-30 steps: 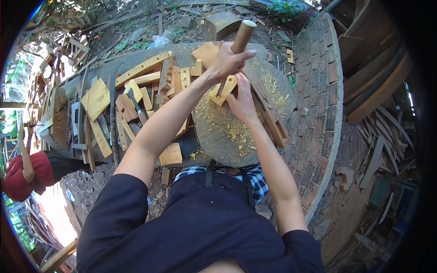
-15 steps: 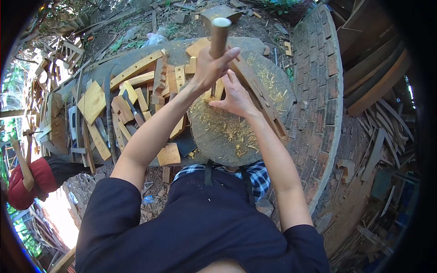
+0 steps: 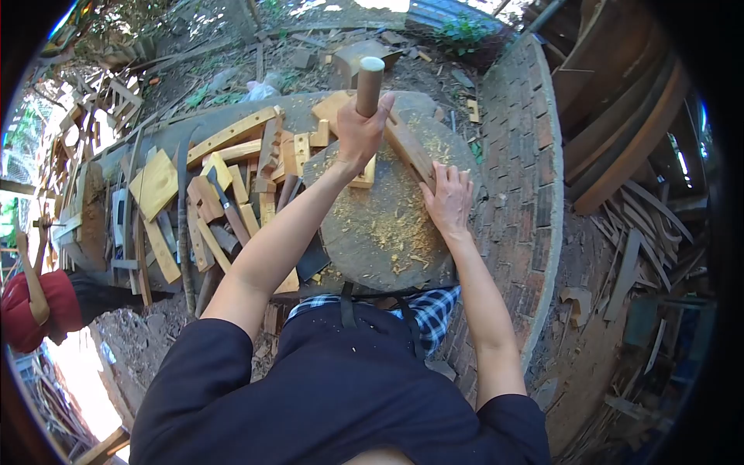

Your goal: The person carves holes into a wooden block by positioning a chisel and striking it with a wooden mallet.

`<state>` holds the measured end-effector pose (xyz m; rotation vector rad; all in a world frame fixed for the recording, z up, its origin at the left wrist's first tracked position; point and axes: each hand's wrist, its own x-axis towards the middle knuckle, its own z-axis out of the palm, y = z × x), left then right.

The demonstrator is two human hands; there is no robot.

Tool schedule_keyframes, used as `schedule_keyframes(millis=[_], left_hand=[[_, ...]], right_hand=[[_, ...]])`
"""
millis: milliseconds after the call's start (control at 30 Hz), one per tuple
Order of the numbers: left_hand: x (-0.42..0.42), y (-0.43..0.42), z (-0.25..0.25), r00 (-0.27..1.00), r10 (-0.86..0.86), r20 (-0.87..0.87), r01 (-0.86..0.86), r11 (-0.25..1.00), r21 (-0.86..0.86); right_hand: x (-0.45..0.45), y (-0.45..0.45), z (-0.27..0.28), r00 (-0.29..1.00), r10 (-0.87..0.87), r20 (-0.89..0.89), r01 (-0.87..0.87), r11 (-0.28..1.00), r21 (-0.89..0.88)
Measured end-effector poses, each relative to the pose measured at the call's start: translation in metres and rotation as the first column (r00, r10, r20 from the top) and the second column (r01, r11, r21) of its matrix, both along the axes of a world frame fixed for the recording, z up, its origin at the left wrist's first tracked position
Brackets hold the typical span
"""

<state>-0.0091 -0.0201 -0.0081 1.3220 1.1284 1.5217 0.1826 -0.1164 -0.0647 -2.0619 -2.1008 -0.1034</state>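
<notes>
Fingers of the left grip (image 3: 361,136) wrap a thick, pale-ended round handle (image 3: 370,87), held end-up — likely for firm control. The right grip (image 3: 451,208), fingers slightly spread, touches the near end of a long, grooved wooden beam (image 3: 407,147), apparently steadying it on the bench (image 3: 349,246). Curled yellow shavings (image 3: 403,234) litter its rounded, weathered grey top beside a smooth block (image 3: 363,180).

Open across the near part of the round block (image 3: 349,260), over loose shavings (image 3: 399,236), between the left forearm (image 3: 287,232) and the right forearm (image 3: 479,283). Blocked farther out by the upright handle (image 3: 370,87) in the left hand (image 3: 361,139), and by the small wood block (image 3: 363,177) below. Hemmed in on the right by the long beam (image 3: 409,147) at the right hand (image 3: 450,201), then the brick wall (image 3: 518,163). Crowded along the left by jumbled wood pieces (image 3: 156,184).
</notes>
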Motion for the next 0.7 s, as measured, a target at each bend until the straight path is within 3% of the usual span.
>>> schedule_keyframes(millis=[33, 100, 167, 200, 267, 367, 433, 500, 567, 700], left_hand=[[0.004, -0.001, 0.003, 1.000, -0.009, 0.007, 0.009, 1.000, 0.014], [0.008, -0.010, 0.006, 0.997, -0.017, -0.081, 0.021, 0.999, 0.048], [0.008, -0.015, 0.009, 0.994, -0.057, -0.089, 0.060, 0.998, 0.028], [0.008, -0.017, 0.009, 0.995, -0.059, -0.086, 0.061, 0.998, 0.022], [0.006, -0.018, 0.005, 0.995, -0.042, -0.089, 0.047, 0.997, 0.056], [0.011, -0.019, 0.007, 0.999, -0.016, -0.043, 0.020, 0.994, 0.104], [0.011, -0.014, 0.008, 0.999, -0.023, -0.023, 0.025, 0.994, 0.106], [0.011, -0.013, 0.007, 0.996, -0.033, -0.082, 0.037, 0.998, 0.042], [0.010, -0.014, 0.008, 0.996, -0.039, -0.079, 0.044, 0.998, 0.051], [0.010, -0.012, 0.007, 0.996, -0.031, -0.078, 0.037, 0.997, 0.069]], right_hand=[[0.007, 0.003, 0.002, 1.000, 0.017, -0.002, -0.017, 0.998, -0.066], [0.014, 0.002, -0.003, 1.000, 0.026, 0.001, -0.026, 1.000, -0.011], [0.020, 0.000, -0.004, 0.998, -0.037, -0.058, 0.026, 0.984, -0.178], [0.023, -0.005, -0.001, 0.998, -0.033, -0.054, 0.024, 0.986, -0.165], [0.023, -0.019, 0.003, 0.852, -0.135, -0.506, 0.001, 0.967, -0.256], [0.014, -0.035, 0.067, 0.803, -0.174, -0.570, -0.015, 0.950, -0.312], [0.005, -0.044, 0.127, 0.798, -0.133, -0.588, 0.001, 0.976, -0.220], [-0.001, -0.049, 0.185, 0.838, 0.158, -0.523, -0.060, 0.978, 0.199], [-0.009, -0.053, 0.231, 0.846, 0.307, -0.437, -0.049, 0.858, 0.511], [-0.001, -0.051, 0.248, 0.925, 0.281, -0.257, -0.037, 0.738, 0.674]])
